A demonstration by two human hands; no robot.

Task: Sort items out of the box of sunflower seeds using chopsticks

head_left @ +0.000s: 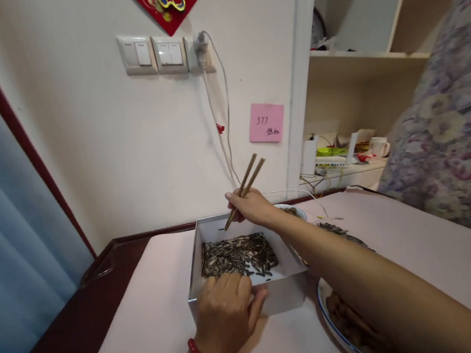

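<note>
A shallow white box (pixel 289 295) stands on the table, and a heap of striped sunflower seeds (pixel 238 255) lies inside it. My left hand (pixel 227 313), with a red bead bracelet at the wrist, grips the box's near rim with curled fingers. My right hand (pixel 252 206) hovers over the box's far side, closed on a pair of wooden chopsticks (pixel 246 186). Their tips point down and to the left, just above the seeds near the far wall. Whether a seed is between the tips, I cannot make out.
A blue-rimmed plate (pixel 326 310) with brown food sits under my right forearm; another dish and loose seeds (pixel 341 230) lie behind it. A pale cloth (pixel 157 306) covers the dark table. A person's floral sleeve (pixel 458 125) fills the right. Wall, switches and cable stand behind.
</note>
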